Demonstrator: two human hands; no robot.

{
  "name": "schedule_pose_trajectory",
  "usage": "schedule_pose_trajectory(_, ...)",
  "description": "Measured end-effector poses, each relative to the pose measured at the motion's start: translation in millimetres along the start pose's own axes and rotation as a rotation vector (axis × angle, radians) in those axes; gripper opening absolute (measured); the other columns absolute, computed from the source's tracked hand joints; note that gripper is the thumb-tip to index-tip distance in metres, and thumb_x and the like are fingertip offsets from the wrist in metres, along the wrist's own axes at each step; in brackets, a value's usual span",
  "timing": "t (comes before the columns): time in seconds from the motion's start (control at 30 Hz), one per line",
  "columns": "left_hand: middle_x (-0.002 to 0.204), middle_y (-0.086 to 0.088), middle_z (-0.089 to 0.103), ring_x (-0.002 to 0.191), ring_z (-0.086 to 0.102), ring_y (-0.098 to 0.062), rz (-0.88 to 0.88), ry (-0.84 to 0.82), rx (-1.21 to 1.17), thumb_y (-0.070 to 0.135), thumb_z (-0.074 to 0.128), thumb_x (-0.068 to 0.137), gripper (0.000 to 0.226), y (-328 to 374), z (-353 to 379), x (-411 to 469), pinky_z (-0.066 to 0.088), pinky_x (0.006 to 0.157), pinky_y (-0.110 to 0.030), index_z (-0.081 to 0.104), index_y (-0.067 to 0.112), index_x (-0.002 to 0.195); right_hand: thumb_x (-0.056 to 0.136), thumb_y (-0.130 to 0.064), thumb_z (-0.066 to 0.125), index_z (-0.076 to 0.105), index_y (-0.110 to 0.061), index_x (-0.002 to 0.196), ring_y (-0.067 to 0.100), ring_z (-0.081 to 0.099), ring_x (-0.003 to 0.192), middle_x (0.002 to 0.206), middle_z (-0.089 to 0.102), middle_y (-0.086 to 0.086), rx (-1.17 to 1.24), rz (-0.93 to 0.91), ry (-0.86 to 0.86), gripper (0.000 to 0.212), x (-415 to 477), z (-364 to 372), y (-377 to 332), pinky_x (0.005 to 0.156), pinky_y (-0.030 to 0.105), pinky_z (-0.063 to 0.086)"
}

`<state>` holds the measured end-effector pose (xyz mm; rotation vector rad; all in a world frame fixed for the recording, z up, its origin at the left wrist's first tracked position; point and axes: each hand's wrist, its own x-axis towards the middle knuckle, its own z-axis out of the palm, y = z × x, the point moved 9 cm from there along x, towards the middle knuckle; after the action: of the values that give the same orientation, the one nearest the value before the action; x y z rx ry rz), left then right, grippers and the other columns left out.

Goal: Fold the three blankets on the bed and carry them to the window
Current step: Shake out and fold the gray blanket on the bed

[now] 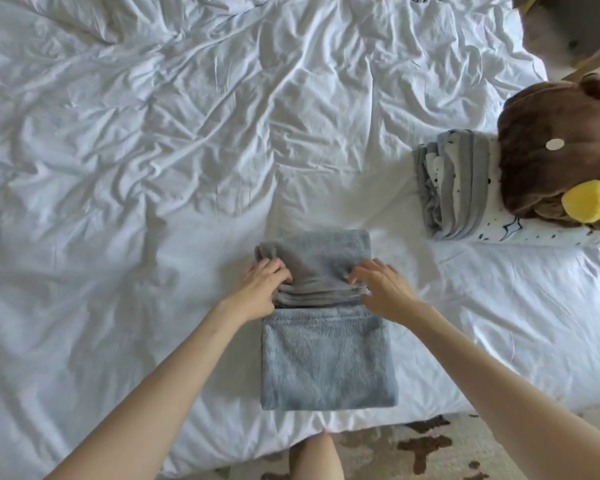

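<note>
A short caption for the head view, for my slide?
The left hand and right hand grip the half-folded grey blanket on the white bed.

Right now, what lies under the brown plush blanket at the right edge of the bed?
A folded grey-and-white patterned blanket lies under the brown plush blanket, its layered edges showing at the left and front. The rest of it is covered and cannot be seen.

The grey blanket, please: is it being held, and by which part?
Left hand and right hand grip the grey blanket by its folded-over layers, one each side.
</note>
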<state>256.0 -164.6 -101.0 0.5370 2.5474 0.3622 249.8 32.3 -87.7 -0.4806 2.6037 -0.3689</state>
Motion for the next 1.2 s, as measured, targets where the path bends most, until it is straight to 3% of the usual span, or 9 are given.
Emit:
schedule_pose_trajectory(0.1,0.147,0.005,0.037,0.136,0.032,-0.016,-0.058,-0.043,-0.065,-0.007,0.053,0.08,0.068,4.0,18.1,-19.4,0.031,0.106,-0.033,0.045,0.02,0.142,0.084,-0.002,0.059,0.056,-0.019,0.122,0.019,0.047,0.12,0.131,0.051,-0.004,0.048,0.051,0.046,0.042,-27.0,12.9,1.9,0.094,0.031,0.04)
schedule_pose_trajectory(0.4,0.144,0.005,0.048,0.131,0.044,-0.015,0.152,0.346,-0.012,0.018,0.052,0.084,0.046,69.8,30.6,-102.7,0.034,0.104,-0.031,0.058,0.02,0.129,0.072,-0.024,0.074,0.054,-0.019,0.11,0.021,0.054,0.1,0.113,0.051,-0.002,-0.029,-0.142,0.222,0.043,-119.9,48.0,-47.3,0.085,0.032,0.049)
schedule_pose_trajectory(0.53,0.163,0.005,0.015,0.15,0.011,-0.015,0.124,0.04,0.063,0.066,0.046,0.088,0.078,74.5,94.6,-119.0,0.013,0.121,-0.039,0.028,0.028,0.153,0.07,-0.053,0.073,0.05,-0.022,0.13,0.023,0.046,0.126,0.135,0.046,0.0,-0.139,-0.162,0.037,0.072,-137.1,89.0,-50.8,0.108,0.036,0.037)
schedule_pose_trajectory(0.67,0.162,0.01,-0.018,0.149,-0.015,-0.013,0.014,-0.113,0.123,0.053,0.065,0.081,0.106,64.7,133.2,-129.2,0.0,0.119,-0.042,-0.007,0.03,0.156,0.078,-0.013,0.063,0.048,-0.017,0.136,0.023,0.04,0.135,0.143,0.047,0.002,-0.249,-0.175,0.049,0.06,-138.7,98.3,-48.2,0.116,0.036,0.027)
schedule_pose_trajectory(0.77,0.158,0.002,0.018,0.146,0.023,-0.021,0.007,0.039,0.102,0.015,0.063,0.08,0.082,65.4,114.0,-123.0,0.027,0.113,-0.037,0.02,0.022,0.15,0.077,-0.007,0.061,0.06,-0.015,0.118,0.022,0.056,0.117,0.121,0.063,0.0,-0.134,-0.124,0.127,0.042,-129.2,79.9,-41.9,0.109,0.034,0.033)
schedule_pose_trajectory(0.87,0.134,0.004,0.049,0.123,0.049,-0.019,0.007,0.127,0.017,0.019,0.06,0.078,0.056,58.1,83.0,-115.0,0.036,0.096,-0.033,0.043,0.022,0.131,0.071,-0.009,0.062,0.062,-0.018,0.104,0.024,0.061,0.098,0.102,0.068,-0.001,0.063,-0.018,0.119,0.033,-116.4,55.5,-27.7,0.088,0.031,0.04)
schedule_pose_trajectory(1.0,0.114,0.002,0.065,0.1,0.062,-0.026,-0.056,0.133,-0.185,0.027,0.062,0.077,0.039,36.0,31.8,-99.0,0.043,0.073,-0.032,0.053,0.027,0.114,0.07,-0.01,0.067,0.06,-0.018,0.105,0.025,0.062,0.085,0.092,0.069,0.004,0.402,0.164,0.06,0.037,-91.4,20.6,-4.6,0.066,0.032,0.044)
schedule_pose_trajectory(1.1,0.105,0.0,0.069,0.095,0.064,-0.025,-0.089,0.174,-0.419,0.02,0.067,0.075,0.039,16.9,-16.7,-75.0,0.049,0.08,-0.034,0.056,0.026,0.113,0.073,-0.005,0.069,0.058,-0.014,0.108,0.024,0.06,0.089,0.094,0.065,0.009,0.654,0.267,0.097,0.038,-62.5,-10.2,11.5,0.073,0.037,0.051)
schedule_pose_trajectory(1.2,0.104,0.002,0.066,0.096,0.063,-0.018,-0.159,0.311,-0.633,0.015,0.072,0.08,0.036,-9.8,-61.4,-42.1,0.047,0.085,-0.025,0.058,0.019,0.113,0.078,-0.017,0.075,0.058,-0.015,0.11,0.013,0.058,0.085,0.093,0.061,0.002,0.874,0.364,0.219,0.037,-32.1,-40.3,31.7,0.065,0.022,0.047)
